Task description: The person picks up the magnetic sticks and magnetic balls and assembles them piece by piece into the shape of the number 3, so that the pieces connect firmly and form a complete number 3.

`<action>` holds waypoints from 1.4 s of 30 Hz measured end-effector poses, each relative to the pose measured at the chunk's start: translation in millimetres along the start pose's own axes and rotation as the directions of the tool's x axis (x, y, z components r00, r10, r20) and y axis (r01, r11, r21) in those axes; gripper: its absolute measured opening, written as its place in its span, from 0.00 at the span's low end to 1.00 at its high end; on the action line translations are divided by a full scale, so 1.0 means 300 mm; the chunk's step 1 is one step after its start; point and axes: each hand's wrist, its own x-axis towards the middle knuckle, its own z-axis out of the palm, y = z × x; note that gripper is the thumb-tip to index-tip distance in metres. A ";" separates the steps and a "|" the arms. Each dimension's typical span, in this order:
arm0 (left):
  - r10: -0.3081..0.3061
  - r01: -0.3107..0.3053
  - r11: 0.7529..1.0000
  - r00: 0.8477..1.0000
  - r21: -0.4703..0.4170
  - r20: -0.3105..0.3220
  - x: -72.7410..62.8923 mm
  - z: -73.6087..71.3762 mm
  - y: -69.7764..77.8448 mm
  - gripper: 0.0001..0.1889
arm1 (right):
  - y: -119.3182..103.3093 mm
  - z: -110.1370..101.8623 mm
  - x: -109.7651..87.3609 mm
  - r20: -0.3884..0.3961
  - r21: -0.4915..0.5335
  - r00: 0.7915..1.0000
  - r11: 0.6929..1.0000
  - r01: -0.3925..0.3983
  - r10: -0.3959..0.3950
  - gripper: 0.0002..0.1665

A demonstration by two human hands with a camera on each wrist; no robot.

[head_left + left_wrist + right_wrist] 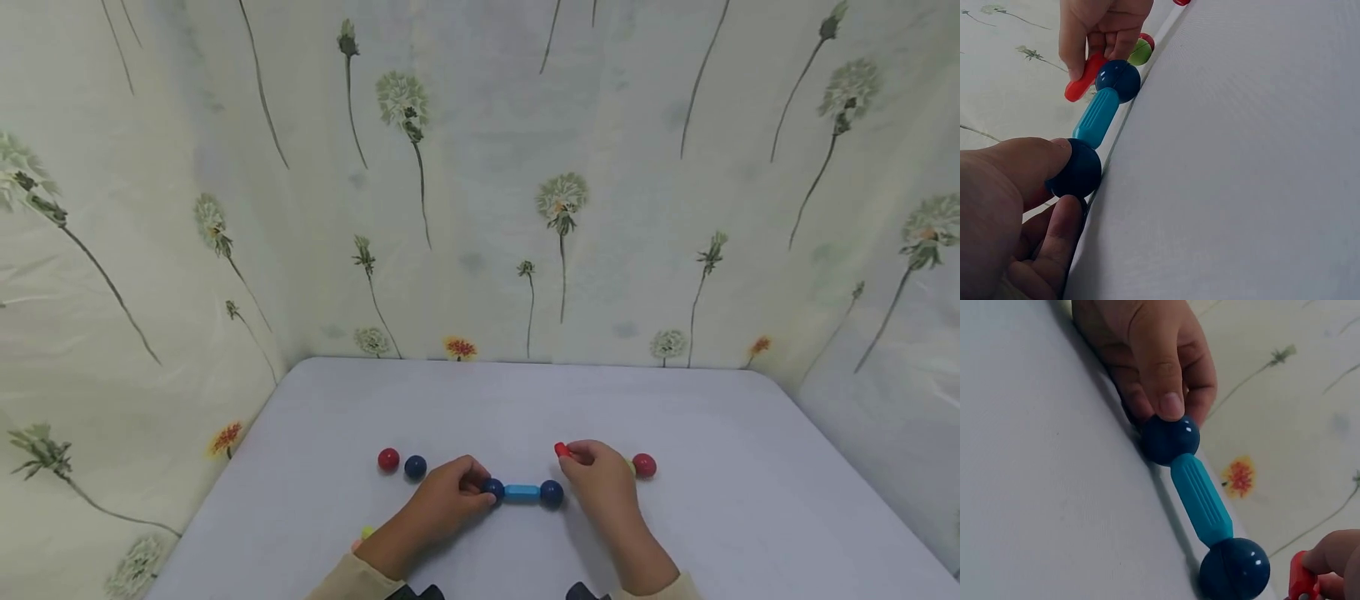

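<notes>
A light blue ridged rod (522, 493) joins two dark blue balls, one at each end, and lies on the white table. My left hand (452, 493) pinches the left ball (1171, 440) between thumb and fingers. The right ball (551, 493) is free of both hands. My right hand (602, 479) holds a short red rod (1085, 78) between thumb and fingers, just beyond and to the right of that ball. In the right wrist view only the end of the red rod (1302, 575) and part of the hand show.
Left of my left hand lie a red ball (388, 460) and a dark blue ball (416, 467). Another red ball (644, 465) and a partly hidden yellow-green ball (1140, 52) sit behind my right hand. A yellow-green piece (367, 532) peeks out by the left forearm. Flowered cloth (480, 208) surrounds the table.
</notes>
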 end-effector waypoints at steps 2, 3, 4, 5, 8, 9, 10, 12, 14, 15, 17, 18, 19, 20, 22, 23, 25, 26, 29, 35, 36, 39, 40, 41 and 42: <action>-0.008 0.008 1.000 1.000 -0.001 -0.002 -0.003 0.000 -0.002 0.13 | -0.003 0.022 0.006 -0.013 0.031 1.000 0.999 -0.009 0.010 0.23; -0.014 0.014 1.000 1.000 0.001 -0.006 -0.005 -0.001 -0.004 0.13 | -0.005 0.033 0.009 -0.017 0.045 1.000 0.999 -0.013 0.014 0.24; -0.020 0.020 1.000 1.000 0.002 -0.010 -0.007 -0.003 -0.005 0.13 | -0.007 0.043 0.012 -0.014 0.062 1.000 0.998 -0.019 0.019 0.25; -0.026 0.026 1.000 1.000 0.004 -0.014 -0.010 -0.005 -0.007 0.13 | -0.008 0.052 0.014 -0.012 0.076 1.000 0.997 -0.026 0.027 0.25; -0.024 0.025 1.000 1.000 0.008 -0.014 -0.013 -0.008 -0.009 0.13 | -0.007 0.073 0.022 -0.004 0.099 0.999 0.994 -0.042 0.043 0.24; -0.014 0.014 1.000 1.000 0.003 -0.010 -0.012 -0.008 -0.008 0.13 | -0.006 0.075 0.023 -0.005 0.106 0.999 0.993 -0.047 0.048 0.23; -0.004 0.004 1.000 1.000 -0.004 -0.005 -0.011 -0.007 -0.006 0.13 | -0.005 0.077 0.024 -0.009 0.113 0.998 0.992 -0.053 0.054 0.23; 0.014 -0.014 1.000 1.000 -0.019 0.007 -0.007 -0.004 -0.002 0.13 | 0.001 0.081 0.026 -0.020 0.117 0.998 0.992 -0.056 0.059 0.22; 0.015 -0.014 1.000 1.000 -0.016 0.008 -0.007 -0.004 0.000 0.13 | 0.008 0.091 0.023 -0.016 0.126 0.998 0.990 -0.063 0.065 0.23; 0.009 -0.009 1.000 1.000 -0.008 0.004 -0.008 -0.004 0.000 0.13 | 0.010 0.097 0.021 -0.009 0.126 0.998 0.990 -0.066 0.067 0.23; -0.010 0.010 1.000 1.000 0.016 -0.007 -0.012 -0.007 0.000 0.13 | 0.016 0.113 0.019 0.003 0.124 0.998 0.990 -0.065 0.065 0.24; -0.017 0.017 0.999 1.000 0.029 -0.013 -0.013 -0.008 -0.002 0.13 | 0.019 0.120 0.019 0.008 0.123 0.998 0.990 -0.062 0.062 0.25; -0.021 0.022 0.999 1.000 0.035 -0.016 -0.015 -0.009 -0.002 0.13 | 0.021 0.126 0.018 0.011 0.121 0.998 0.991 -0.061 0.060 0.26; -0.021 0.022 0.999 1.000 0.036 -0.016 -0.015 -0.010 -0.001 0.13 | 0.022 0.130 0.018 0.009 0.116 0.999 0.992 -0.054 0.053 0.27; -0.008 0.009 1.000 1.000 0.028 -0.013 -0.012 -0.008 0.001 0.13 | 0.026 0.133 0.021 -0.004 0.103 0.999 0.994 -0.043 0.044 0.29; 0.001 -0.001 1.000 1.000 0.022 -0.011 -0.010 -0.006 0.002 0.13 | 0.027 0.131 0.023 -0.010 0.099 0.999 0.994 -0.040 0.041 0.30; 0.016 -0.016 1.000 1.000 0.010 -0.007 -0.007 -0.001 0.006 0.13 | 0.031 0.126 0.026 -0.011 0.094 0.999 0.995 -0.037 0.038 0.30; 0.019 -0.019 1.000 1.000 0.008 -0.007 -0.006 0.001 0.008 0.13 | 0.032 0.124 0.028 -0.009 0.095 0.999 0.995 -0.037 0.038 0.30; 0.020 -0.020 1.000 1.000 0.008 -0.011 -0.004 0.002 0.010 0.13 | 0.029 0.121 0.026 0.007 0.110 0.999 0.993 -0.038 0.037 0.29; 0.025 -0.025 1.000 1.000 0.010 -0.018 -0.001 0.002 0.007 0.13 | 0.025 0.118 0.020 0.012 0.126 0.999 0.992 -0.032 0.031 0.26; 0.023 -0.023 1.000 1.000 0.012 -0.018 -0.001 0.002 0.007 0.13 | 0.025 0.118 0.019 0.013 0.127 0.999 0.991 -0.034 0.032 0.26; 0.016 -0.016 1.000 1.000 0.008 -0.014 -0.001 0.001 0.008 0.13 | 0.023 0.119 0.018 0.011 0.130 0.999 0.991 -0.041 0.040 0.25; 0.015 -0.015 1.000 1.000 0.005 -0.014 -0.001 0.001 0.009 0.13 | 0.022 0.119 0.017 0.010 0.130 0.999 0.991 -0.044 0.043 0.25; 0.015 -0.015 1.000 1.000 0.004 -0.013 -0.001 0.001 0.009 0.13 | 0.022 0.119 0.016 0.009 0.132 0.999 0.990 -0.047 0.046 0.25; 0.015 -0.015 1.000 1.000 0.003 -0.012 -0.002 0.000 0.010 0.13 | 0.022 0.119 0.014 0.009 0.133 0.999 0.990 -0.048 0.047 0.25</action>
